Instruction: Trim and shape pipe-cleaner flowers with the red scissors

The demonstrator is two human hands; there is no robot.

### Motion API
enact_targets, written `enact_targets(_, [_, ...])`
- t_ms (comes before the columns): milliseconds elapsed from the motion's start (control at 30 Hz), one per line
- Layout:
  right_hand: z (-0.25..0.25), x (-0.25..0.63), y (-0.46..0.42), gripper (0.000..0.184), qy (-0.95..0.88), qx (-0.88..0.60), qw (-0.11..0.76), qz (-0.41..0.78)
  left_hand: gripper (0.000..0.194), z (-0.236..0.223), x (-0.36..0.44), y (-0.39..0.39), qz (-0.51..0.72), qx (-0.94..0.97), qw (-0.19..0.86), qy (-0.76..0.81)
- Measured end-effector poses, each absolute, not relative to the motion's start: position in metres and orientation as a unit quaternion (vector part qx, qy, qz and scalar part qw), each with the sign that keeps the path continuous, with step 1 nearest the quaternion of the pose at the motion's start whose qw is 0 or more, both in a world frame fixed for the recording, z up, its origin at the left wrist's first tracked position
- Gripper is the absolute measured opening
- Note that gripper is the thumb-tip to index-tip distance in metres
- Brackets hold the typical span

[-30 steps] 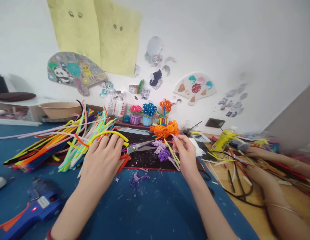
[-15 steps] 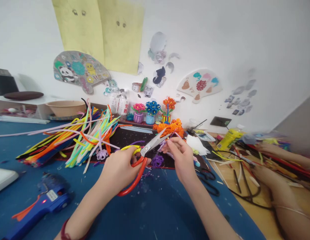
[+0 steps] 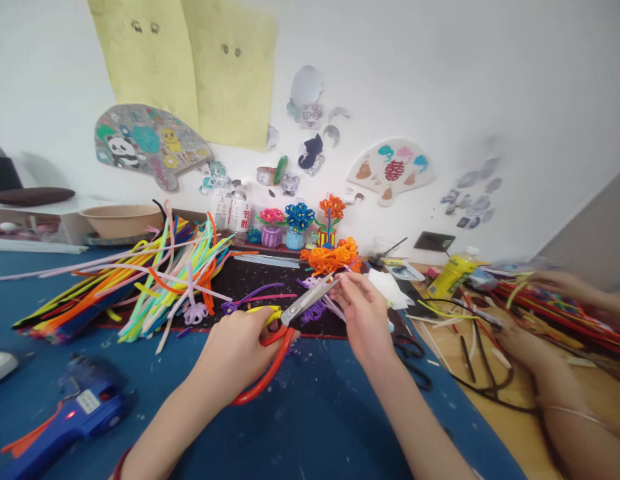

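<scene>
My left hand (image 3: 235, 350) is closed round the red and yellow handles of a pair of scissors (image 3: 285, 320). Their silver blades point up and right toward my right hand (image 3: 363, 313). That hand pinches thin pale purple pipe cleaners (image 3: 324, 293), which meet the blade tips. Below them lies a purple pipe-cleaner flower (image 3: 315, 312) on a black mat (image 3: 250, 283). An orange pipe-cleaner bundle (image 3: 331, 257) lies just behind.
A big heap of coloured pipe cleaners (image 3: 140, 280) spreads at left. A blue glue gun (image 3: 65, 417) lies at lower left. Small flower pots (image 3: 297, 230) line the wall. Another person's arms (image 3: 550, 373) work on the wooden table at right, near a yellow bottle (image 3: 450, 275).
My left hand left the pipe-cleaner heap, picked up the scissors and brought the blades to the strands pinched in my right hand. The view has shifted slightly.
</scene>
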State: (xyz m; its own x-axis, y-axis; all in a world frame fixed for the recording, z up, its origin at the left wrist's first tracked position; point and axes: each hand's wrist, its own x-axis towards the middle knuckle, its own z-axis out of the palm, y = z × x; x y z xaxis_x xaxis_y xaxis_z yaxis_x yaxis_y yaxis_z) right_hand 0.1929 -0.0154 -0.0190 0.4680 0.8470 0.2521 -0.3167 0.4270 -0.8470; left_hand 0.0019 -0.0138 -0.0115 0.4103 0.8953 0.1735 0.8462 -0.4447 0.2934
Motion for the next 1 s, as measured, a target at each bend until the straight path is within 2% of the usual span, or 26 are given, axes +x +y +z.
enact_targets(367, [-0.0226, 0.1963, -0.0124, 0.021, -0.374, -0.396, 0.776, 0.318, 0.039, -0.0113, 0.0029, -0.0142, 0.138, 0.839, 0.103, 0.516])
enact_targets(1000, [-0.0208, 0.1953, -0.0127, 0.017, -0.35, -0.374, 0.788, 0.341, 0.042, -0.0131, 0.001, -0.0123, 0.141, 0.842, 0.117, 0.507])
